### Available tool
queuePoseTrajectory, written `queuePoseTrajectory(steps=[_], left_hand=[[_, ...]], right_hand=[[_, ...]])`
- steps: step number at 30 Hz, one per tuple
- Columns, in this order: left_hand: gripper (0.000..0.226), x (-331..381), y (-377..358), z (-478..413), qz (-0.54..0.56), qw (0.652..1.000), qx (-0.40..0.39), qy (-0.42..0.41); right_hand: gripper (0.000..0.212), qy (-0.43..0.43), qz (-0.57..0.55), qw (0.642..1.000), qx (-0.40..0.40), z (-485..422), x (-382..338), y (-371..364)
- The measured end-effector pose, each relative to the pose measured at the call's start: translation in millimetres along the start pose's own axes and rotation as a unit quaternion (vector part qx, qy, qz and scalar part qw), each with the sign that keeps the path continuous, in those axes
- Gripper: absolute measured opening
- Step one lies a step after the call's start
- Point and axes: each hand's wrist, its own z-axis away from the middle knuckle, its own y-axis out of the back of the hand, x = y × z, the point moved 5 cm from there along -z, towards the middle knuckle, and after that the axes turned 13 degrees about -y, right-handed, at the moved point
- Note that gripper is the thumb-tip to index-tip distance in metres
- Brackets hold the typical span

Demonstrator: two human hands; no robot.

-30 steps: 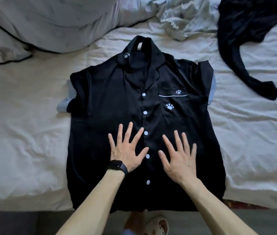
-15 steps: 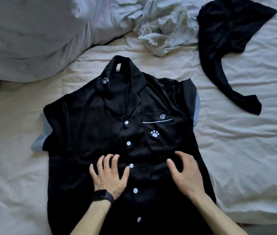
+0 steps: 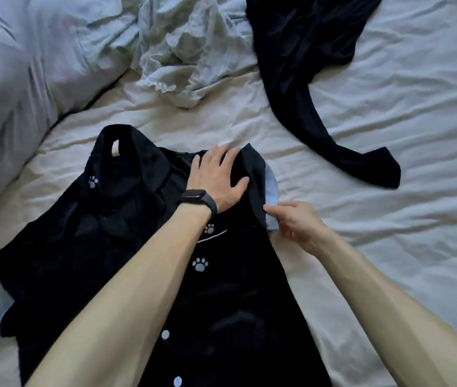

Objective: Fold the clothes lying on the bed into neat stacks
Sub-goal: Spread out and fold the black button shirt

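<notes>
A black button-up pyjama shirt (image 3: 87,247) with white paw prints lies face up on the bed, collar away from me. My left hand (image 3: 217,178), a black band on its wrist, lies flat with straight fingers on the shirt's right shoulder. My right hand (image 3: 295,222) pinches the lower edge of the right sleeve at its light blue cuff (image 3: 272,188). A second black garment (image 3: 302,65) lies spread out at the far right. A crumpled pale green garment (image 3: 177,57) sits at the far middle.
A large pale pillow or duvet (image 3: 12,88) fills the far left. The wrinkled cream sheet (image 3: 389,247) stretches bare to the right of the shirt.
Both hands have left the shirt's lower front and gone up to its right shoulder. The left now presses the shoulder and the right has taken the sleeve edge. The view has come closer.
</notes>
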Motion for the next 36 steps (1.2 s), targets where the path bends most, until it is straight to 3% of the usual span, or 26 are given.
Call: queuePoseTrajectory(steps=[3,6,10,13,15,17,19,21,23,25,28,32,34,36], left_hand=[[0.074,12,0,-47,-0.053,0.990,-0.129,-0.034],[0.050,17,6,-74,-0.054,0.985,-0.160,-0.038],[0.059,31,3,-91,0.034,0.985,-0.171,0.012],[0.057,42,-2,-106,0.127,0.965,-0.212,0.090],[0.078,52,-4,-117,0.080,0.949,-0.289,0.096],[0.072,62,-7,-124,-0.013,0.930,-0.364,0.053],[0.044,73,-6,-136,0.022,0.936,-0.350,0.014],[0.022,82,3,-147,0.195,0.948,-0.249,0.020],[0.029,83,11,-150,0.318,0.936,-0.149,0.033],[0.039,79,9,-147,0.352,0.927,-0.118,0.058],[0.053,76,2,-141,0.293,0.944,-0.138,0.068],[0.071,84,-2,-140,0.096,0.966,-0.238,0.020],[0.054,93,-4,-145,0.065,0.967,-0.247,-0.016],[0.031,102,-1,-150,0.066,0.972,-0.220,-0.040]], right_hand=[[0.019,0.106,-0.002,0.985,0.132,9,-23,42],[0.021,0.142,0.056,0.948,0.280,13,-24,77],[0.022,0.070,0.098,0.954,0.276,5,-4,89],[0.053,0.011,0.122,0.967,0.224,-2,-4,89],[0.070,-0.029,0.182,0.964,0.189,-6,-2,84],[0.064,-0.030,0.227,0.957,0.177,-8,-2,79],[0.041,0.009,0.214,0.963,0.165,-6,-7,79],[0.023,0.062,0.125,0.979,0.147,-3,-9,82],[0.014,0.089,0.061,0.983,0.150,0,-5,86],[0.009,0.084,0.053,0.979,0.176,1,0,89],[0.028,0.038,0.067,0.975,0.208,3,6,89],[0.072,-0.036,0.145,0.968,0.203,2,8,85],[0.064,-0.041,0.129,0.973,0.187,-1,11,84],[0.038,-0.031,0.075,0.980,0.181,-1,14,85]])
